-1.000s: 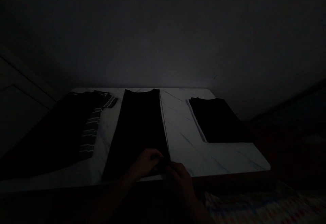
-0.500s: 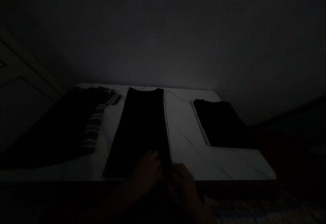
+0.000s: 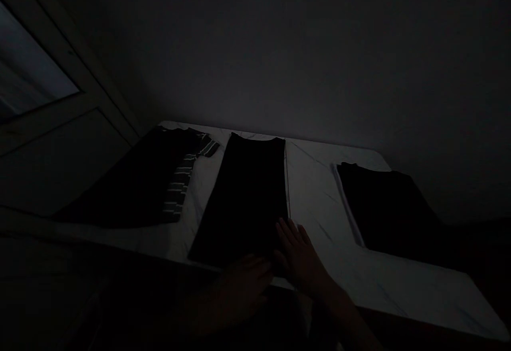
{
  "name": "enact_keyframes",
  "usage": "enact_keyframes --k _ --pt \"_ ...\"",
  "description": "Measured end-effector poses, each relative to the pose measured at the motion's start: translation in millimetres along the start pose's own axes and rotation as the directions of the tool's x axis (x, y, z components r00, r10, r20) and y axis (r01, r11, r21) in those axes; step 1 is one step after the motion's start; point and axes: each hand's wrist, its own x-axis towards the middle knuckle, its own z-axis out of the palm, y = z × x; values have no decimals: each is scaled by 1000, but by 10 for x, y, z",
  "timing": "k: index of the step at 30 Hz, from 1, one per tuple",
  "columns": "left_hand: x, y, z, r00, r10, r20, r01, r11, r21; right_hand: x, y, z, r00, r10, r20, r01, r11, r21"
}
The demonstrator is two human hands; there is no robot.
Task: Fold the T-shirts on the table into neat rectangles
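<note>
A black folded garment [image 3: 249,191], with a curved edge like a neckline at its far end, lies lengthwise on the white marble-patterned table [image 3: 315,202]. My right hand [image 3: 299,255] rests on its near right edge, fingers stretched out and flat. Close to the table's front edge, my left hand [image 3: 247,282] lies over the garment's near end. Its fingers look extended, though the light is very dim. Neither hand grips the cloth as far as I can see.
On the left lies a dark garment [image 3: 136,181] with a striped shirt [image 3: 179,186] showing beside it. A folded black stack [image 3: 387,207] with a pale layer sits at the right. Behind the table rises a wall [image 3: 279,64]; a door [image 3: 75,85] stands at the left.
My view has turned to the left, shifting the table rightward. My right hand has gone from bent fingers at the near edge to lying flat; the left has drawn back toward the front edge.
</note>
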Motion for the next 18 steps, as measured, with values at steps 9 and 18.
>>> enact_keyframes --k 9,18 --pt "-598 -519 -356 939 -304 -163 325 937 126 75 -267 -178 992 -58 -109 65 995 71" --pt "-606 -659 -328 947 -302 -106 316 933 170 60 -559 -155 992 -116 -53 121 985 124"
